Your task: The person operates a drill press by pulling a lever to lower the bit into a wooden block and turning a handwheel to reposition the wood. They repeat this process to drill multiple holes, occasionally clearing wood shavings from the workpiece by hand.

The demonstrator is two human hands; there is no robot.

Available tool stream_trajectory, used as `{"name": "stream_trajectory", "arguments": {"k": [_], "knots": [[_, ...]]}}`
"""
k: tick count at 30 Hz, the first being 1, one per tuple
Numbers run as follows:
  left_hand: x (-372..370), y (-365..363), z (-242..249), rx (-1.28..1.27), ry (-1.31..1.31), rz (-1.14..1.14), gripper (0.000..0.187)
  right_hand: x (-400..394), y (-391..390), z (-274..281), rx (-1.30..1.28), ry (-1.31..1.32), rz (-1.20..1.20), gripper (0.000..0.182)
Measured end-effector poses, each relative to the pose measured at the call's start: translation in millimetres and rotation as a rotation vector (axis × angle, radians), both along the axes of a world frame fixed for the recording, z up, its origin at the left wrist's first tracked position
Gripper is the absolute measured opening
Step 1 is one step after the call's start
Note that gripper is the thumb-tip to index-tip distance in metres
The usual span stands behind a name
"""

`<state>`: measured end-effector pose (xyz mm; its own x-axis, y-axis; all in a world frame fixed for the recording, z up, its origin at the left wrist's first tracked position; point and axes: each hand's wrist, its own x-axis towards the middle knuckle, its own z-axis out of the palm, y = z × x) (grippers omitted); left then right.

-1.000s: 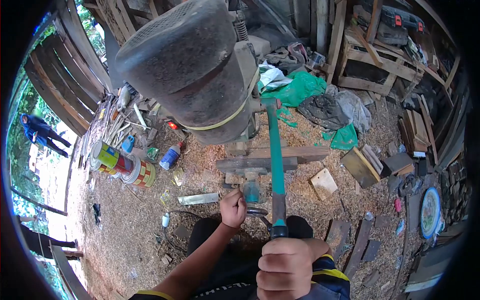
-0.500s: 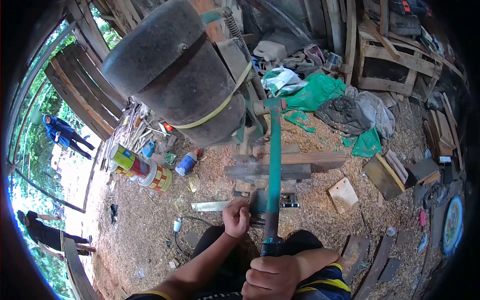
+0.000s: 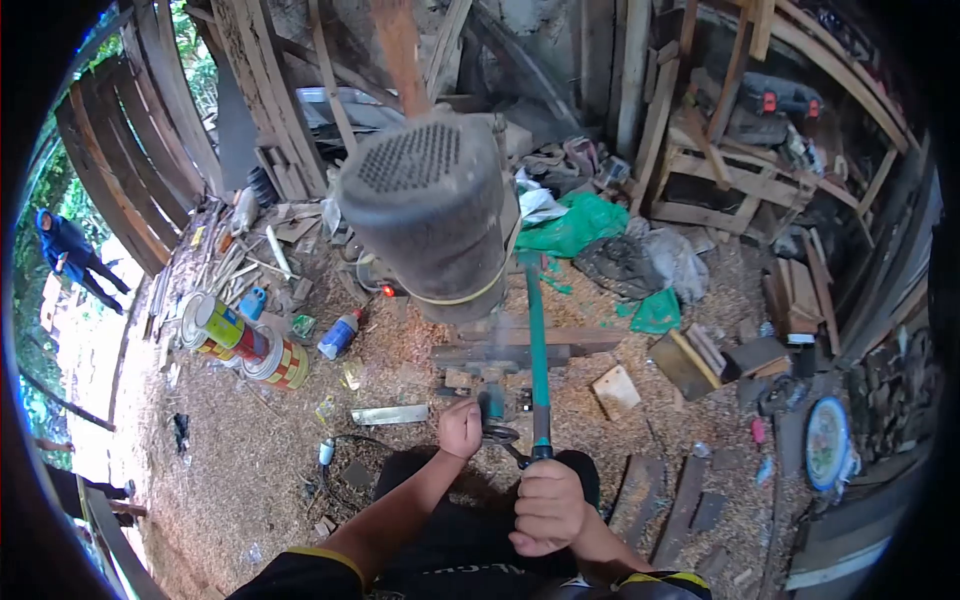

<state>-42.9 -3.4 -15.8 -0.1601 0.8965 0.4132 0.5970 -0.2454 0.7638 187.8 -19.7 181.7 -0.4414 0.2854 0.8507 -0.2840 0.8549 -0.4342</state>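
Note:
A machine with a big dark motor housing (image 3: 430, 215) stands in front of me, over stacked wood pieces (image 3: 520, 350) on its table. A long green lever (image 3: 537, 350) runs from the machine down towards me. My right hand (image 3: 547, 505) is closed around the lever's black end grip. My left hand (image 3: 461, 428) is fisted on a small metal handle or clamp part (image 3: 500, 434) just below the wood, left of the lever. What exactly the left fingers hold is hidden.
Sawdust covers the ground. Two coloured tins (image 3: 240, 340) and a blue-white bottle (image 3: 340, 333) lie at left, a metal strip (image 3: 390, 414) near my left hand. Green sheeting (image 3: 580, 222), wooden crates (image 3: 730, 180) and offcuts lie right. A person in blue (image 3: 70, 255) stands outside, far left.
The view has pulled back and tilted, so the motor housing looks smaller. My right hand has come up with the lever's end. My left hand stays at the metal part.

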Motion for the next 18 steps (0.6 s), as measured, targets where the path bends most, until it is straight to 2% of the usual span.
{"name": "stream_trajectory", "arguments": {"k": [2,4,6,8,9,11,12,14,16,17,18], "knots": [[-3.2,-5.9,-2.3,-0.05,0.129,-0.015,0.028,-1.5,-0.2,26.2,-0.031,-0.004,-0.029,0.026],[-7.6,-6.5,-17.5,0.001,0.136,-0.029,0.027,-6.8,9.8,56.2,0.036,0.071,-0.075,0.025],[-2.2,-6.2,-8.8,-0.064,0.135,0.025,0.028,-23.4,23.0,85.7,0.032,0.255,-0.117,0.035],[0.3,-5.9,-3.4,-0.007,0.107,0.034,0.028,-35.8,37.5,111.6,-0.043,0.388,-0.14,0.048],[2.1,-7.0,-2.7,0.031,0.082,0.06,0.029,-40.6,51.4,127.6,-0.053,0.411,-0.051,0.058],[3.1,-10.0,1.0,-0.036,0.05,0.022,0.038,-41.9,73.7,141.5,-0.232,0.537,0.115,0.048],[3.0,-10.9,5.5,-0.053,0.071,0.042,0.043,-38.7,95.1,152.8,-0.105,0.48,0.105,0.044],[-1.1,-6.8,-4.9,-0.081,0.061,0.05,0.045,-43.4,101.6,183.4,-0.143,0.49,0.083,0.053],[0.6,-3.9,-12.0,-0.074,0.035,0.102,0.047,-47.5,95.8,183.1,-0.106,0.437,-0.194,0.06],[1.8,-7.5,-12.8,-0.064,0.027,0.097,0.047,-43.7,87.9,176.6,-0.255,0.393,-0.133,0.059],[2.3,-7.2,-9.8,-0.07,0.033,0.1,0.047,-37.9,84.0,165.7,-0.238,0.387,-0.137,0.059]]}}
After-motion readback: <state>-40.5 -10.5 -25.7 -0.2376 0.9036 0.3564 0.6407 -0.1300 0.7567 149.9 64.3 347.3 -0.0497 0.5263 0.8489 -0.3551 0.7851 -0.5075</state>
